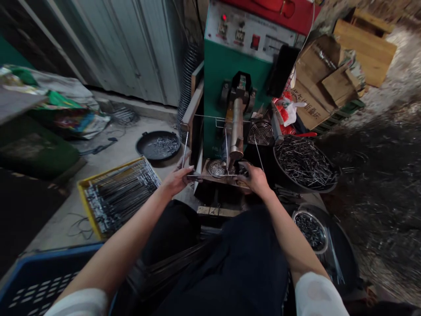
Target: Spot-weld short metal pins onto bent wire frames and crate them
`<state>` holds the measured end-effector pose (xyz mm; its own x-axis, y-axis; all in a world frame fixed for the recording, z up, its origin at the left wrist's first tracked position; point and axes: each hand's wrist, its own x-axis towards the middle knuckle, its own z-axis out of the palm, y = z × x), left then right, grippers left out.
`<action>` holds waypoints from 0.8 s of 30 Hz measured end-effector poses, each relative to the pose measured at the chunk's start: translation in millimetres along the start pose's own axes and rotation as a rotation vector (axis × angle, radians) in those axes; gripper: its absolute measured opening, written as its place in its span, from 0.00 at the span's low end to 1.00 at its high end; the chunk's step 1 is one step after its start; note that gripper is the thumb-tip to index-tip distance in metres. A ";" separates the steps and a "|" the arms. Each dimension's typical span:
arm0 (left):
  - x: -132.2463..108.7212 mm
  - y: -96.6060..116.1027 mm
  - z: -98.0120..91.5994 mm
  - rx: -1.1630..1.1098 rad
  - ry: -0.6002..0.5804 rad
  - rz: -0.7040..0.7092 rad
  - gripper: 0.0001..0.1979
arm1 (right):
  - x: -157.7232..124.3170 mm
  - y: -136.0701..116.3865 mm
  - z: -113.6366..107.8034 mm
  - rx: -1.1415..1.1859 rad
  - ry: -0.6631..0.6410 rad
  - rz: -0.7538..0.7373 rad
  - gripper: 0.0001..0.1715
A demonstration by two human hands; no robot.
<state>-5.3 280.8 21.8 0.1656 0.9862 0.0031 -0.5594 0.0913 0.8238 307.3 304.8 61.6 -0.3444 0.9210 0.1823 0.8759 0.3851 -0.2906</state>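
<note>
A thin metal wire frame (213, 176) spans the gap between my two hands, with side wires running up and away from me. My left hand (179, 177) grips its left end, fingers closed round the wire. At the other end, my right hand (254, 177) pinches the wire near the machine's lower part. Just beyond the wire stands a green machine (213, 79) with a thick cylindrical metal arm (237, 127) pointing towards me. Below that arm sits a small round dish (217, 168) of tiny metal parts.
A yellow crate (86, 204) of wire pieces lies left, beside a black pan (158, 149). On the right are a large pan (279, 175) of metal pieces, a metal bowl (325, 245) and cardboard (315, 87). A blue crate (42, 259) is at lower left.
</note>
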 end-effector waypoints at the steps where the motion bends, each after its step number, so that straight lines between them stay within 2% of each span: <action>1: 2.5 1.5 0.3 -0.004 0.004 0.005 0.46 | 2.8 1.1 0.7 0.003 0.009 -0.004 0.31; 13: 16.8 7.3 -5.1 0.053 0.041 0.010 0.44 | 12.3 7.4 6.2 0.051 0.070 -0.060 0.27; 16: 15.4 7.8 -5.7 0.094 0.037 -0.005 0.43 | 6.0 10.6 4.7 0.051 0.155 -0.060 0.26; 18: 15.5 7.6 -6.8 0.098 0.038 -0.007 0.44 | 0.1 18.5 4.2 0.020 0.297 -0.001 0.29; 20: 17.3 6.7 -8.0 0.087 0.047 0.012 0.46 | -4.4 30.4 5.2 0.042 0.427 0.135 0.31; 22: 20.2 5.5 -8.0 0.069 0.055 0.028 0.47 | -5.3 42.6 7.1 0.181 0.442 0.289 0.30; 24: 20.9 4.9 -5.4 0.057 0.050 0.035 0.47 | -3.1 50.6 7.8 0.358 0.383 0.393 0.31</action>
<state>-9.0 302.6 22.8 0.1056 0.9944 0.0054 -0.5172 0.0503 0.8544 350.1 321.9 39.0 0.1814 0.9362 0.3011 0.7226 0.0808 -0.6866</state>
